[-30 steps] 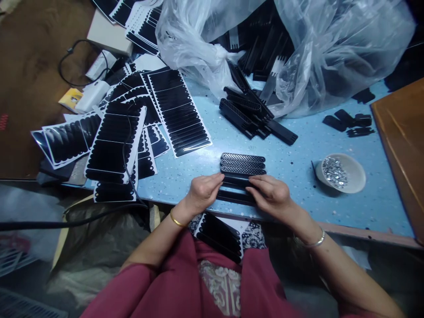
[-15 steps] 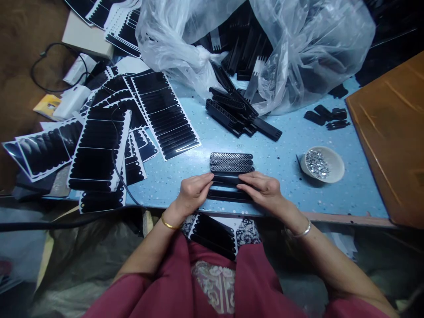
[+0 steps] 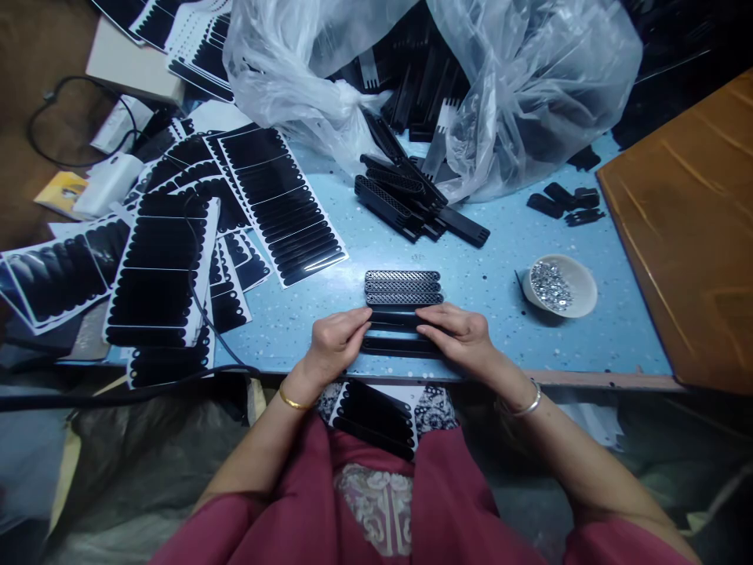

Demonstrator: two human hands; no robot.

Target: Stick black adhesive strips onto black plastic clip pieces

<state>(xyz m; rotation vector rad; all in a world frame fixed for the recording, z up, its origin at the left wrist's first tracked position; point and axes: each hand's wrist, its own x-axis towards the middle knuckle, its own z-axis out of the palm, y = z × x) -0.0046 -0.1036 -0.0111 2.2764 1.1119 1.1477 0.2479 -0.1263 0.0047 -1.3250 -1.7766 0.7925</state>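
Note:
Between my two hands lies a glossy black adhesive strip (image 3: 393, 317), stretched level over a black plastic piece at the table's front. My left hand (image 3: 334, 342) pinches its left end with thumb and fingertips. At its right end, my right hand (image 3: 460, 336) grips in the same way. Just behind sit several black bars with a perforated pattern (image 3: 403, 288), side by side. A smooth black bar (image 3: 397, 346) lies nearer the edge, its right end partly covered by my right hand. On my lap rests a sheet of black strips (image 3: 376, 420).
Sheets of black strips (image 3: 158, 271) are piled at left, with a dark cable (image 3: 200, 302) across them. A clear plastic bag (image 3: 529, 102) of black parts stands at the back, loose bars (image 3: 412, 196) before it. A white bowl (image 3: 582, 289) of small metal pieces is at right.
The whole view has shifted slightly, so things on the table appear a little further left. Both hands keep their grip on the strip, with hardly any movement over the bar.

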